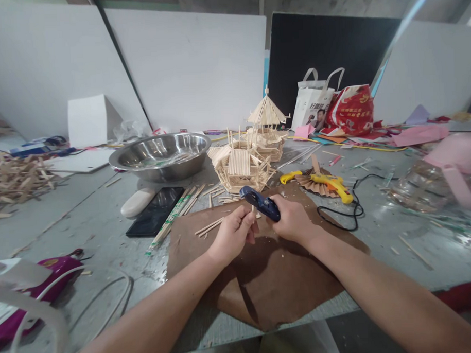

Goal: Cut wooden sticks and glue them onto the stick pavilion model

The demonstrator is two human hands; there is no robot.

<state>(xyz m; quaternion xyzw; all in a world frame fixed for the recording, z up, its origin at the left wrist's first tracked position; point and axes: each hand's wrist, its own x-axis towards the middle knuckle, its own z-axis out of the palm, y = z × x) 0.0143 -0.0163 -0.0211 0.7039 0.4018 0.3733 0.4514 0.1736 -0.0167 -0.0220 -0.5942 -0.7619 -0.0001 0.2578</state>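
Observation:
My left hand is closed in a pinch on a thin wooden stick, of which only a short end shows. Close beside it, my right hand grips a dark blue hand tool whose jaws are too unclear to name its kind. The tool's front end points up and left, just above the stick. Both hands are over a brown sheet. Loose wooden sticks lie left of my left hand. Just beyond the tool stands a pavilion-like stick model.
A taller roofed stick model stands behind. Left are a steel basin, a black phone and bundled sticks. A yellow glue gun with a black cord lies right, near a clear jug. A stick pile occupies the far left.

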